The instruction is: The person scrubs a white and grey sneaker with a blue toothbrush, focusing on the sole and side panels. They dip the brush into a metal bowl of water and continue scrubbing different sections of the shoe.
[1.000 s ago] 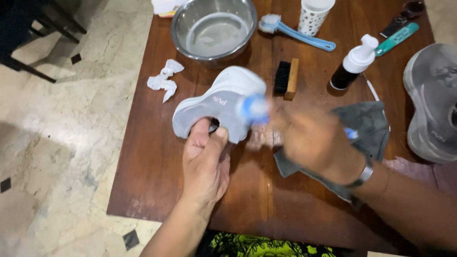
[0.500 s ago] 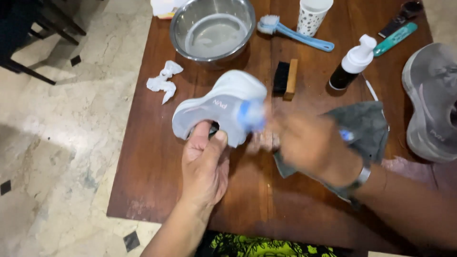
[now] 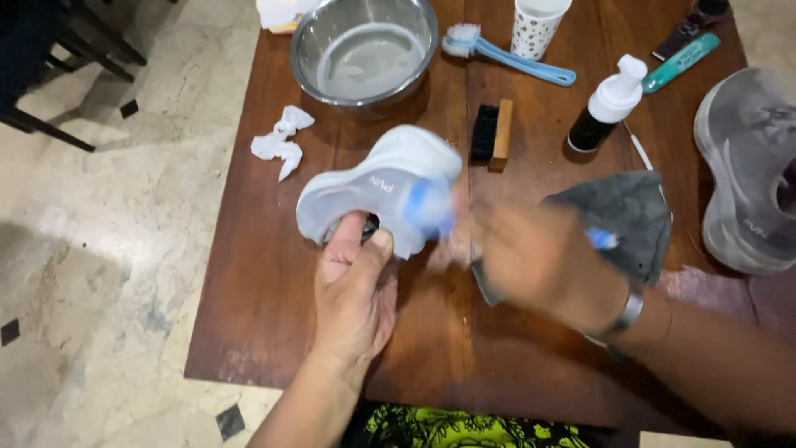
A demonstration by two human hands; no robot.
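On the far left of the worktop (image 3: 249, 315) lies a crumpled white tissue (image 3: 280, 145), well apart from your hands. Behind it, near the back edge, stands a steel bowl (image 3: 365, 54) with cloudy water in it.

Your left hand (image 3: 352, 294) holds the light grey shoe (image 3: 377, 197) up off the wood, just in front of the bowl. The grip is closed on the shoe: the thumb and fingers go into its opening, and the sole side is tilted up toward you.

Against the toe end of the shoe sits the blue head of a brush (image 3: 427, 209), blurred. Your right hand (image 3: 539, 261) is blurred too; its grip is closed round the brush, whose blue handle end shows past the hand near the wrist. A metal band sits on that wrist.

Under and beyond the right hand lies a dark grey cloth (image 3: 634, 211), flat on the wood. Behind the hands a black-bristled wooden brush (image 3: 492, 133) rests on its side. Further back lie a light blue long-handled brush (image 3: 506, 54) and a spotted paper cup (image 3: 539, 25). To the right of them stands a dark bottle with a white pump top (image 3: 605, 108), and a teal tool (image 3: 684, 60) lies behind it.

At the right edge rests a second grey shoe (image 3: 746, 166), its opening upward.
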